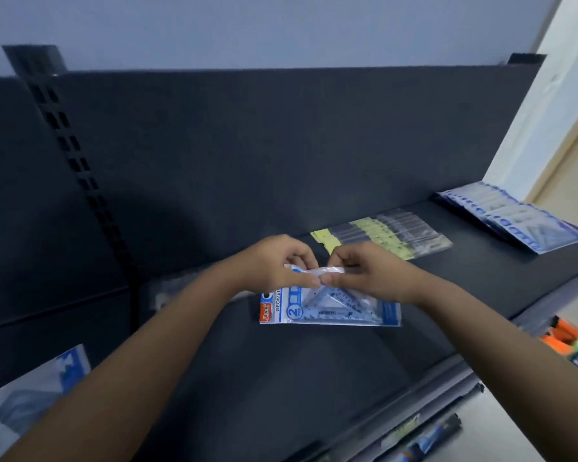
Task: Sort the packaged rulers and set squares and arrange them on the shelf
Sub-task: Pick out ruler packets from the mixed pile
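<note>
Right now both your hands are clamped on one thing: your left hand (274,261) and right hand (371,275) each pinch the folded top flap of the set-square pack (331,311), thumbs almost tip to tip. The pack lies just below your fingers, long axis running side to side; whether it rests on the shelf (481,278) I cannot tell. The matching blue packs (514,221) lie well beyond your right hand, past the yellow-headed ruler packs (381,233), so that hand is nearer.
</note>
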A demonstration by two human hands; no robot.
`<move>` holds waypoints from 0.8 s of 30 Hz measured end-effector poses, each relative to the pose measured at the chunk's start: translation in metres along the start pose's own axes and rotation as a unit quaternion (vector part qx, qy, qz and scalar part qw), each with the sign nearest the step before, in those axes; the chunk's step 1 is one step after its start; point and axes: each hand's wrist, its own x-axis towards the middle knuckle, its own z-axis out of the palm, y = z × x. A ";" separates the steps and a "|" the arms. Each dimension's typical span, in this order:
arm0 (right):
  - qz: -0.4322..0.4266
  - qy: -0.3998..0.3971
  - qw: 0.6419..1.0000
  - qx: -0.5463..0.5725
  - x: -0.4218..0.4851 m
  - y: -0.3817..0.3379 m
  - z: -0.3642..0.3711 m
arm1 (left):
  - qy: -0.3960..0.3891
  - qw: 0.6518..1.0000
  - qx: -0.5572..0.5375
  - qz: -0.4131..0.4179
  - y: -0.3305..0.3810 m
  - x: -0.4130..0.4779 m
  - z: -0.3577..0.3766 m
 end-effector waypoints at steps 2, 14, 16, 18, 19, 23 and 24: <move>0.001 0.033 0.999 -0.006 -0.018 0.017 -0.023 | 0.005 0.999 -0.033 0.015 0.018 0.022 0.015; 0.065 0.148 0.986 -0.035 -0.162 0.200 -0.204 | 0.008 0.996 -0.079 0.038 0.169 0.202 0.153; 0.062 0.172 0.982 -0.047 -0.175 0.228 -0.233 | 0.022 0.996 -0.084 0.020 0.189 0.231 0.177; 0.065 0.176 0.980 -0.066 -0.182 0.254 -0.258 | 0.049 0.994 -0.101 -0.004 0.202 0.259 0.195; 0.065 0.180 0.979 -0.073 -0.182 0.268 -0.272 | 0.068 0.991 -0.112 -0.021 0.210 0.273 0.204; 0.064 0.223 0.967 -0.106 -0.169 0.311 -0.302 | 0.127 0.982 -0.125 -0.062 0.228 0.314 0.234; 0.078 0.219 0.965 -0.119 -0.163 0.324 -0.307 | 0.138 0.982 -0.109 -0.066 0.230 0.327 0.240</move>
